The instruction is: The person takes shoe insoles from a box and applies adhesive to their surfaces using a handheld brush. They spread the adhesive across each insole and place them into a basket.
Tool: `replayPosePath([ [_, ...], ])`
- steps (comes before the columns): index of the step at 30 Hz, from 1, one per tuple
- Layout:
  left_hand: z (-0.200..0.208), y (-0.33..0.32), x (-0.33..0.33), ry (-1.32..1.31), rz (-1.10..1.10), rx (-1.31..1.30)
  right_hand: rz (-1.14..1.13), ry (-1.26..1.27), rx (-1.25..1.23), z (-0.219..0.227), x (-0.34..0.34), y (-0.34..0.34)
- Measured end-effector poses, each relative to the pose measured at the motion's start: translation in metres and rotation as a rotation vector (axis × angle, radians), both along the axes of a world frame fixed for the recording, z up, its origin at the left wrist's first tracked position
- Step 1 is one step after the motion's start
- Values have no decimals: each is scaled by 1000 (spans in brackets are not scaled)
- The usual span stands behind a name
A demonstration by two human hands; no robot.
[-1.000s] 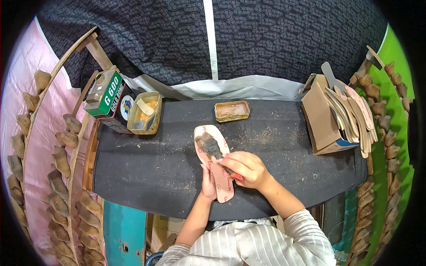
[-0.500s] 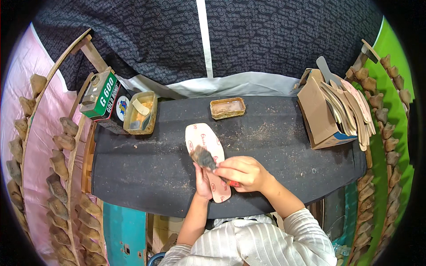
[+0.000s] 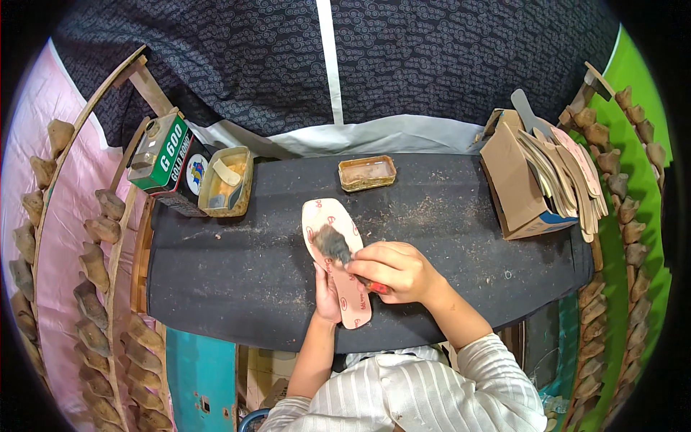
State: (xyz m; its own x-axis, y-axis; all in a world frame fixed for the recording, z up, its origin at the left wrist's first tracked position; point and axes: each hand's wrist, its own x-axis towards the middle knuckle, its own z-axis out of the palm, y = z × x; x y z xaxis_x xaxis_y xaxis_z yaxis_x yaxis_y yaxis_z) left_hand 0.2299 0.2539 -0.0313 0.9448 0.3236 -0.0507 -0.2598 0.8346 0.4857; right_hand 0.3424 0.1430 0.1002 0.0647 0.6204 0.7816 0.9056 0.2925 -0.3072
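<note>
My left hand (image 3: pixel 327 299) grips a pale pink insole (image 3: pixel 353 291) with red print by its left edge, near the middle of the table's front. The insole is tilted, its broad end pointing away from me. In my right hand (image 3: pixel 399 272) is a brush (image 3: pixel 332 245) with dark, greyish bristles and a red handle end. The bristles lie over the insole's upper half and look slightly blurred. My right fingers wrap round the handle and hide part of it.
A shallow tray (image 3: pixel 367 173) of cloudy stuff stands at the back. Left are a green and black metal can (image 3: pixel 169 162) and a plastic tub (image 3: pixel 226 183) with scraps. A cardboard box (image 3: pixel 515 187) of insoles stands right. Racks of foot-shaped lasts (image 3: pixel 90 299) flank the dark table (image 3: pixel 237 288).
The brush has moved a little to the right and lies flatter over the insole. My right hand has risen slightly; my left hand keeps its hold.
</note>
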Motion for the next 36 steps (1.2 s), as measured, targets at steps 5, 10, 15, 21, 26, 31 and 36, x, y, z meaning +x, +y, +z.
replayPosePath([
  [5,14,-5,1,-52,-56,-50,-7,-11,62,5,5,6],
  [10,14,-5,1,-56,-59,3,-49,-56,113,1,5,9],
  [15,22,-5,1,-13,-7,-87,-87,-14,111,-1,5,10],
  [21,13,-4,0,3,67,-203,115,-8,31,-1,3,2],
  [26,14,-2,1,-152,-102,-51,-128,-22,109,-2,16,2],
  [31,2,1,0,-78,-5,-132,115,-88,25,-3,9,-3],
  [36,0,2,1,-285,-170,-14,-69,-71,98,-7,16,-3],
])
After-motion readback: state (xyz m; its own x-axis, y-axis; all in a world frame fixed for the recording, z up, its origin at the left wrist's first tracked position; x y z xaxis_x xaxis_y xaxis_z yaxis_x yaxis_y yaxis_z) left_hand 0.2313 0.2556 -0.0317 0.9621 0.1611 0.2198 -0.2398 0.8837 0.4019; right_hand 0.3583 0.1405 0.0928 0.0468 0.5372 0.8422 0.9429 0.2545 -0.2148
